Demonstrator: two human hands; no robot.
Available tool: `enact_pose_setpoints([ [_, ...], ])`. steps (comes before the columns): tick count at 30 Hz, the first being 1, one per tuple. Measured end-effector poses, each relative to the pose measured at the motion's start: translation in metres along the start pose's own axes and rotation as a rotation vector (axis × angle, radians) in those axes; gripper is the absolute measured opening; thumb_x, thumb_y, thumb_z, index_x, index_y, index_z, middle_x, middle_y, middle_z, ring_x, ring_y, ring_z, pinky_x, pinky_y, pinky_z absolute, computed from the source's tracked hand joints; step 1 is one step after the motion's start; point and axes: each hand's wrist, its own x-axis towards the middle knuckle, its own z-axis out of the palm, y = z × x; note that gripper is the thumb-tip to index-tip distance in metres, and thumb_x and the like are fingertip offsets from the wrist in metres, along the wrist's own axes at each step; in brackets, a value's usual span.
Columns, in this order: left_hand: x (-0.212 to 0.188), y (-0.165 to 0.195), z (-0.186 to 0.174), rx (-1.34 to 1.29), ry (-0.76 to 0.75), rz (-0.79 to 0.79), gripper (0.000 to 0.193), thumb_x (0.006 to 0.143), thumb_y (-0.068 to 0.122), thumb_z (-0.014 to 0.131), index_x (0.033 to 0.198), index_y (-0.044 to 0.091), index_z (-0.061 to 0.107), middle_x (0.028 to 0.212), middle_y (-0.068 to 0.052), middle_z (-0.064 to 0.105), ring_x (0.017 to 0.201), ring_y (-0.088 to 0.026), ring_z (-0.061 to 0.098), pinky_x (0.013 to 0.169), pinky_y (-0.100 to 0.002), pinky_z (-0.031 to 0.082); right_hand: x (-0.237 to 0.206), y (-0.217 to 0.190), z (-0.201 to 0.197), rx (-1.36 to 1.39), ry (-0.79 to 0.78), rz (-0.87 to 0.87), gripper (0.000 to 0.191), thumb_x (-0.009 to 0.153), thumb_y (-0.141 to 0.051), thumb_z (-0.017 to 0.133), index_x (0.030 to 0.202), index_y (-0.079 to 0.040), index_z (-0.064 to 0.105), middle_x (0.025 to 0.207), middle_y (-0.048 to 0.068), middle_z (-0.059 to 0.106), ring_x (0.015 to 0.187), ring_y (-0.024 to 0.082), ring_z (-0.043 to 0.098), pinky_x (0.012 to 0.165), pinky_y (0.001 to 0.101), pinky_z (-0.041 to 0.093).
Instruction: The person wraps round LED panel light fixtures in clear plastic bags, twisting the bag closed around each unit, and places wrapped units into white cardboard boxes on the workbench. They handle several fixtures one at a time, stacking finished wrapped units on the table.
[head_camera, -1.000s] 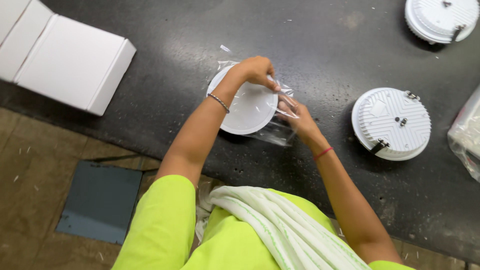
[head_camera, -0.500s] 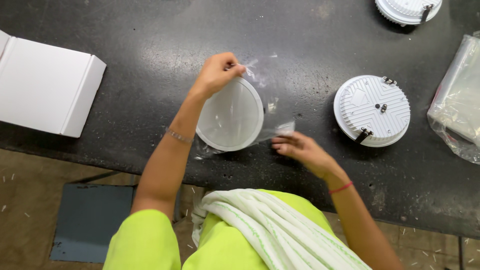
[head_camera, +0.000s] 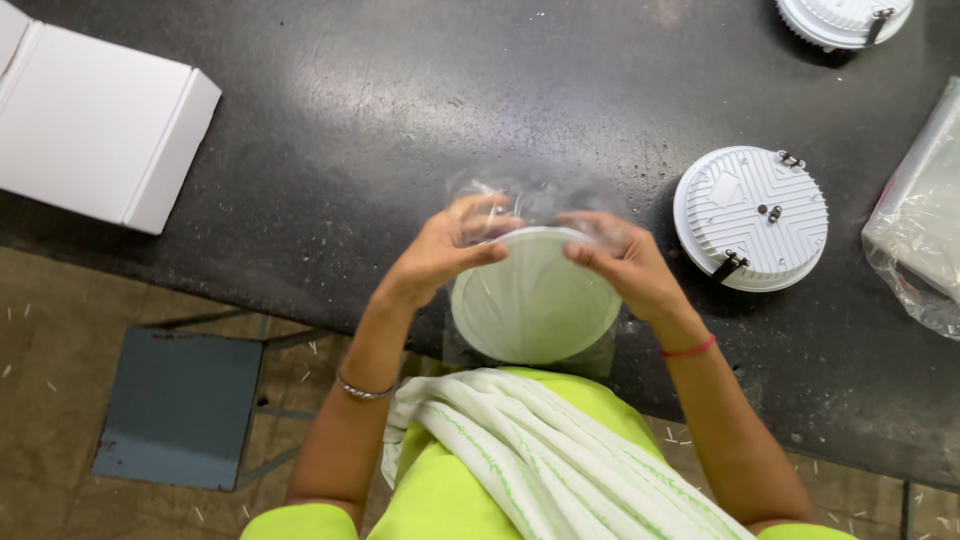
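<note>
Our left hand and right hand pinch the clear plastic bag around the round white light panel, gripping opposite sides at the dark counter's near edge so the bag's mouth spreads.

A white box sits on the dark table. Two round white lights lie there too (backs up). A blue stool stands below.
</note>
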Motion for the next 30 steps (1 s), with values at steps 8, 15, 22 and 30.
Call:
enact_pose_setpoints([
  [8, -0.005, 0.002, 0.028, -0.163, 0.133, 0.122, 0.017, 0.095, 0.014, 0.075, 0.102, -0.001, 0.076, 0.094, -0.007, 0.078, 0.085, -0.011, 0.072, 0.077, -0.027, 0.062, -0.008, -0.011, -0.016, 0.666, -0.503, -0.015, 0.089, 0.099, -0.069, 0.046, 0.150, 0.004, 0.047, 0.154, 0.024, 0.049, 0.143, 0.033, 0.050, 0.114, 0.0468, 0.049],
  [15, -0.019, 0.018, 0.045, 0.182, 0.258, 0.293, 0.018, 0.091, 0.019, 0.080, 0.099, 0.003, 0.079, 0.095, 0.002, 0.069, 0.089, -0.008, 0.065, 0.077, -0.025, 0.056, 0.011, -0.007, -0.015, 0.284, -0.367, 0.060, 0.052, 0.101, -0.027, 0.070, 0.140, 0.006, 0.061, 0.129, 0.016, 0.068, 0.113, 0.020, 0.065, 0.097, 0.0348, 0.055],
  [22, -0.032, 0.048, 0.059, 0.655, 0.396, 0.348, 0.015, 0.081, 0.019, 0.087, 0.094, 0.013, 0.083, 0.078, -0.002, 0.060, 0.070, -0.012, 0.057, 0.062, -0.028, 0.049, 0.018, -0.032, -0.013, -0.134, -0.389, 0.005, 0.037, 0.093, -0.012, 0.071, 0.127, 0.002, 0.071, 0.107, 0.006, 0.077, 0.093, 0.007, 0.069, 0.082, 0.0240, 0.059],
  [30, -0.016, 0.058, 0.065, 0.628, 0.329, 0.286, 0.025, 0.083, 0.017, 0.082, 0.097, 0.004, 0.066, 0.092, -0.004, 0.068, 0.072, -0.010, 0.069, 0.063, -0.028, 0.058, 0.018, -0.036, -0.004, -0.297, -0.315, -0.017, 0.038, 0.099, -0.017, 0.063, 0.133, -0.001, 0.068, 0.102, 0.004, 0.076, 0.086, 0.005, 0.066, 0.074, 0.0240, 0.056],
])
